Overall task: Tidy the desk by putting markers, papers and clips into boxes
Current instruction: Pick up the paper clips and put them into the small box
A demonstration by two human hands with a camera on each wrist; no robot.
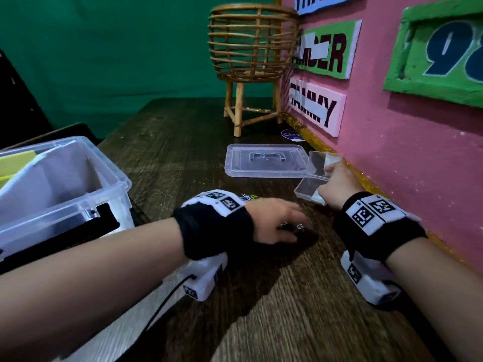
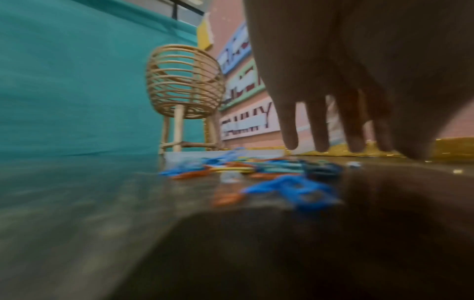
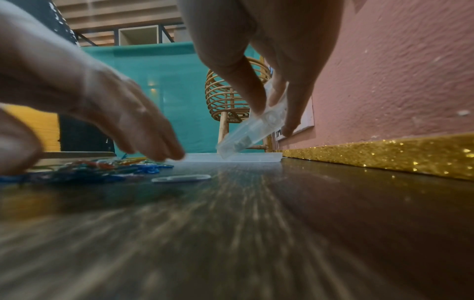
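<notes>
A heap of coloured paper clips [image 2: 269,172] lies on the dark wooden desk [image 1: 287,296]; from the head view only a few clips [image 1: 249,197] peek past my left wrist. My left hand [image 1: 277,220] hovers flat over the heap, fingers [image 2: 320,130] straight and pointing down, holding nothing. A single pale clip [image 3: 180,178] lies apart from the heap. My right hand [image 1: 337,182] grips a small clear hinged box [image 1: 312,176], its lid open, tilted just above the desk by the pink wall. The same box [image 3: 252,130] shows pinched between thumb and fingers.
A large clear storage box [image 1: 65,178] with yellow and white papers stands at the left. Its flat clear lid [image 1: 264,160] lies behind the hands. A rattan basket stand [image 1: 251,61] is at the back. The pink wall [image 1: 405,152] with a gold glitter strip [image 3: 384,154] bounds the right.
</notes>
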